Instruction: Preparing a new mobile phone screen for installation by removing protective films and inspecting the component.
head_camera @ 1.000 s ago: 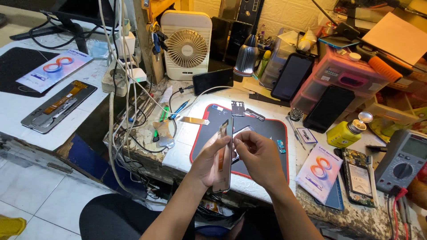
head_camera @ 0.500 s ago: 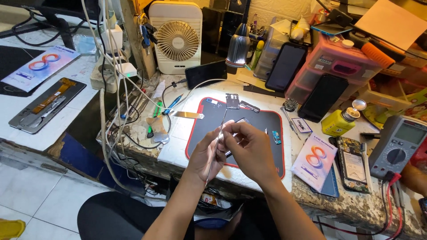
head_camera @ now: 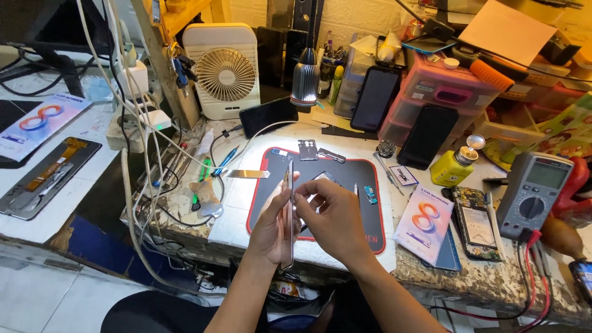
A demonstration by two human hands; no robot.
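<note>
I hold a thin phone screen panel [head_camera: 288, 213] on edge above the black work mat with a red border [head_camera: 345, 169]. My left hand [head_camera: 271, 229] grips the panel along its lower half. My right hand [head_camera: 330, 221] is just beside it, its fingers touching the panel's upper part. On the mat lie small phone parts [head_camera: 308, 148] and a small blue piece [head_camera: 370, 195].
A white desk fan [head_camera: 226, 71] stands at the back. A yellow bottle [head_camera: 452, 166], a grey multimeter [head_camera: 534, 192], an opened phone [head_camera: 473, 223] and a white box [head_camera: 424, 223] are to the right. Cables [head_camera: 139, 123] hang at the left. Dark phones [head_camera: 374, 97] lean behind.
The camera view has shifted a little. Both hands keep hold of the panel, which now stands more upright and on edge than half a second ago.
</note>
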